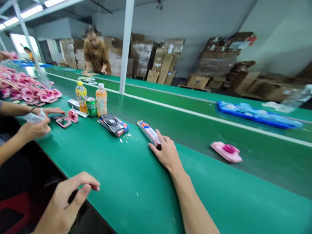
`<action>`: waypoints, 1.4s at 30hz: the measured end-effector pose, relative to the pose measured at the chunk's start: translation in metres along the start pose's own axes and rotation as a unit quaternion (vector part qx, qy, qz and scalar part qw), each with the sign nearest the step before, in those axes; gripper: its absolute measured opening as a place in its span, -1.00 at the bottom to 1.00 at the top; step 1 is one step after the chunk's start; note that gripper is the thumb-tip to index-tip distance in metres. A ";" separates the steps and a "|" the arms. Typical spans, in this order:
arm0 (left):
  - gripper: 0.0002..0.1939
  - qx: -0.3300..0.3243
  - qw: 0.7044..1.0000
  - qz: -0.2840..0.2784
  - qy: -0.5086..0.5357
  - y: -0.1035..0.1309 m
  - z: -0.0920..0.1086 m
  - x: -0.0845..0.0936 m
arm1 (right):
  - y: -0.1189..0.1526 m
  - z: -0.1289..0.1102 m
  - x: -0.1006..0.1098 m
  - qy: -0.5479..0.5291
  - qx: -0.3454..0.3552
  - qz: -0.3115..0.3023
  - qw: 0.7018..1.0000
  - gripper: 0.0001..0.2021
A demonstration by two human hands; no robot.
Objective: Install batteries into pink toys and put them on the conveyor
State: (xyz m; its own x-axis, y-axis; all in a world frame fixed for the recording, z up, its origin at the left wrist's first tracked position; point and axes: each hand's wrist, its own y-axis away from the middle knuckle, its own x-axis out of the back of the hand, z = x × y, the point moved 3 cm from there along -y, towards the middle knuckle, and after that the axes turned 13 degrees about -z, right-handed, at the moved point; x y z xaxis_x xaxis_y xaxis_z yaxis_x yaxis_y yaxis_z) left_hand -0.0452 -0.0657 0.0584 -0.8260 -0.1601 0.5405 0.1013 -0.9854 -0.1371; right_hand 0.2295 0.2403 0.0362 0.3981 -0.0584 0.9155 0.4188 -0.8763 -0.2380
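My right hand (166, 152) reaches over the green table (127, 170), with thumb and fingers around the near end of a long, narrow box (148, 132) in white, blue and red. At the table's near edge, my left hand (69, 197) is raised with bent fingers, a gap between thumb and forefinger, and nothing held. A black item in packaging (112, 122) lies on another box left of the narrow box, with small white bits beside it. Farther right, a pink camera-shaped piece (226, 152) rests on the green belt.
Two drink bottles (101, 99) and a green can (91, 106) stand beyond the packaging. At left a person's hands (35, 127) hold a clear wrapper near pink pieces (29, 87). A blue tray (253, 115) lies on the far right. Another person (97, 54) leans over the far side.
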 end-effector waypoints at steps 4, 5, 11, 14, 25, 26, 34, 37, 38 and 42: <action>-0.70 -0.025 0.997 0.035 -0.069 -0.027 -0.033 0.003 | -0.005 0.011 -0.007 -0.002 0.000 0.080 0.997 -0.15; -0.71 -0.026 0.993 0.053 -0.106 -0.041 -0.042 0.012 | -0.005 0.012 -0.007 0.001 0.007 0.099 0.995 -0.15; -0.17 0.030 0.961 0.074 -0.266 -0.178 -0.081 0.112 | 0.011 -0.001 0.001 0.032 0.084 0.173 0.981 -0.28; -0.15 0.018 0.966 0.032 -0.255 -0.212 -0.084 0.140 | 0.038 -0.010 -0.001 0.035 0.107 0.186 0.976 -0.30; -0.18 -0.089 0.971 -0.094 -0.202 -0.082 -0.007 -0.076 | 0.179 -0.120 -0.046 -0.315 -0.020 0.046 0.948 -0.40; -0.15 -0.096 0.974 -0.086 -0.186 -0.068 0.007 -0.098 | 0.180 -0.120 -0.039 -0.319 -0.029 0.035 0.947 -0.41; -0.40 -0.084 0.989 0.033 -0.115 -0.027 -0.004 -0.073 | 0.198 -0.122 0.015 -0.140 -0.045 0.177 0.973 -0.59; -0.60 -0.079 0.982 0.011 -0.173 -0.035 -0.026 -0.055 | 0.164 -0.164 0.003 -0.042 0.064 0.036 0.996 -0.63; -0.63 -0.083 0.979 -0.001 -0.185 -0.037 -0.029 -0.054 | 0.151 -0.175 -0.003 -0.008 0.077 -0.045 0.996 -0.67; -0.70 -0.059 0.987 -0.022 -0.148 -0.039 -0.024 -0.065 | 0.122 -0.184 -0.013 0.002 0.061 -0.200 0.978 -0.86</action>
State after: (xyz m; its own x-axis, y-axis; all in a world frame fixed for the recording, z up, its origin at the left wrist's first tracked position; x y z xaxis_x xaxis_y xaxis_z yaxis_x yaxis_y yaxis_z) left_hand -0.0087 -0.0152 0.0084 -0.6289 -0.1455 0.7638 -0.0107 -0.9806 -0.1956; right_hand 0.1250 0.0465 0.0548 0.1789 0.2749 0.9447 0.6351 -0.7656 0.1025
